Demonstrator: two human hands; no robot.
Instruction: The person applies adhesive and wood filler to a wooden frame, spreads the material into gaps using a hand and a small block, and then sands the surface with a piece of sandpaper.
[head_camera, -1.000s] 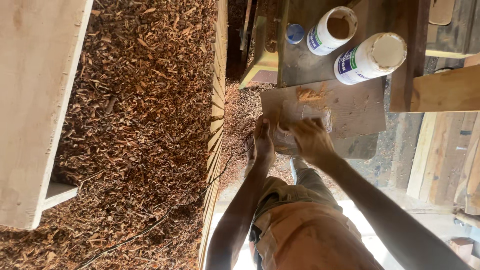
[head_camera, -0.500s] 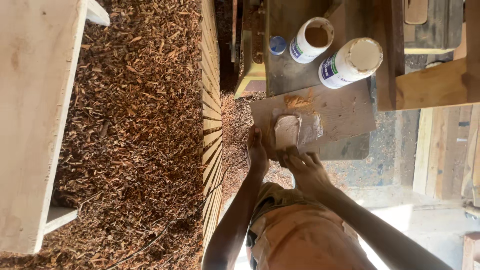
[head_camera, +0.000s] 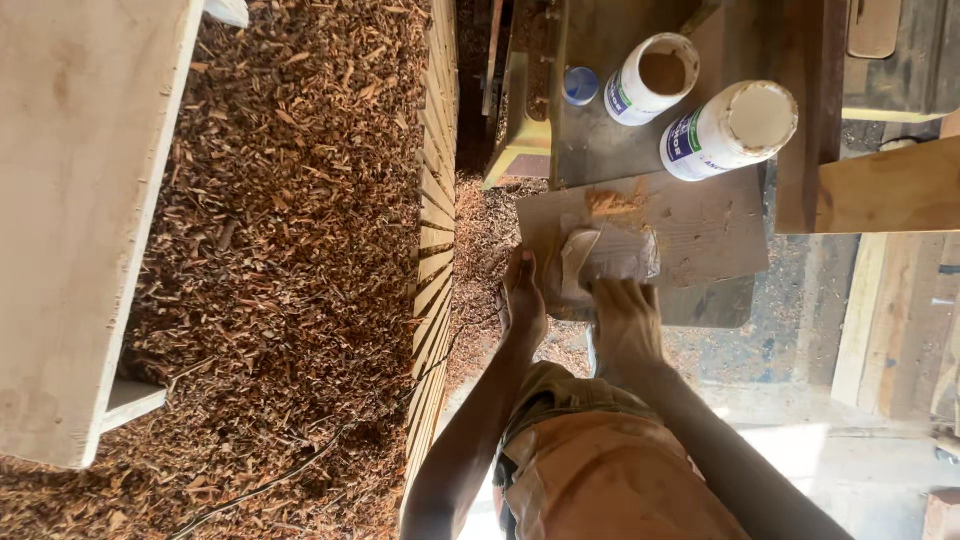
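Observation:
A crumpled clear plastic bag (head_camera: 610, 258) with pale paste in it lies on a brown board (head_camera: 700, 225). My right hand (head_camera: 625, 320) grips the bag's near end and presses it on the board. At the board's left edge my left hand (head_camera: 522, 300) rests, fingers curled against the bag's side. A smear of orange-brown sawdust paste (head_camera: 615, 203) sits on the board just beyond the bag. Two white plastic jars stand past it: an open one (head_camera: 655, 78) with brown powder and a larger one (head_camera: 730, 130) with a pale top.
A blue cap (head_camera: 580, 85) lies on the dark metal table (head_camera: 600, 140). Wood shavings (head_camera: 290, 250) cover the floor at left. A pale wooden bench (head_camera: 75, 220) runs along the far left. Slatted timber (head_camera: 432, 230) divides the shavings from the work spot. Planks (head_camera: 890, 190) lie at right.
The view has shifted left and down. Both hands have come onto the board with the bag, which now lies flattened under my right hand instead of held between both hands.

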